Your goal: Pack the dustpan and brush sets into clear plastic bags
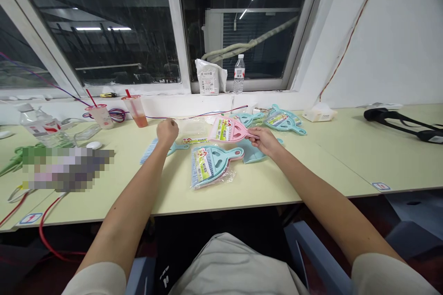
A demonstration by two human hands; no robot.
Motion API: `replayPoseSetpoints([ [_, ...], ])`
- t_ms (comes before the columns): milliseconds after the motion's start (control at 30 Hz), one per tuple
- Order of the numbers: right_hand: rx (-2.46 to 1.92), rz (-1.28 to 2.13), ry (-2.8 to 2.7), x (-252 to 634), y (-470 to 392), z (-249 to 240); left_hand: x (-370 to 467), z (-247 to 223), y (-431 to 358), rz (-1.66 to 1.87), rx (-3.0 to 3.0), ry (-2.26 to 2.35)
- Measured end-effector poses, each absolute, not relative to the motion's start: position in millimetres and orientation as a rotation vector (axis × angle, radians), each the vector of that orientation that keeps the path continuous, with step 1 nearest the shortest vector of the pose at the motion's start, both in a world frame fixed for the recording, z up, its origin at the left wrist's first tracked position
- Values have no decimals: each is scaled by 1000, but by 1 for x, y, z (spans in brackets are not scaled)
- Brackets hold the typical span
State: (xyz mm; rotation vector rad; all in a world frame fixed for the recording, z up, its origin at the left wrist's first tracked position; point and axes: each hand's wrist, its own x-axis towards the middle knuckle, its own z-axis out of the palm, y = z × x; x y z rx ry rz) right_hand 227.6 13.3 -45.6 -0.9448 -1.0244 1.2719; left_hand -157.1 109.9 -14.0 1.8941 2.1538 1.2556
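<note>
My right hand (pixel 263 140) grips the handle of a pink dustpan set (pixel 230 130) with a printed label, raised a little above the table. My left hand (pixel 167 131) is closed above the blue brush (pixel 149 151); whatever its fingers hold is too small to make out. In front lies a bagged light-blue dustpan and brush set (pixel 212 165), its handle pointing right. A loose blue dustpan (pixel 254 152) sits partly under my right hand. Further back are more blue sets (pixel 284 120) in clear wrapping.
Two drink cups (pixel 137 111) with red straws stand at the back left, near a lying plastic bottle (pixel 43 124) and coiled wires. A water bottle (pixel 239 74) stands on the sill. A tissue pack (pixel 319 112) and black straps (pixel 398 124) are to the right.
</note>
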Motion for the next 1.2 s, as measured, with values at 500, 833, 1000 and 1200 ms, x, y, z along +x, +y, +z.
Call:
replayPoseSetpoints([
  [500, -1013, 1424, -1216, 159, 57, -5, -119, -9, 57, 1073, 1089, 980],
  [833, -1582, 1046, -1518, 123, 157, 0, -165, -11, 93, 1621, 971, 1055],
  [1000, -1782, 997, -1827, 73, 186, -11, -175, -11, 98, 1754, 847, 1094],
  [1200, -1825, 720, -2173, 30, 201, -18, -170, -15, 95, 1767, 850, 1088],
])
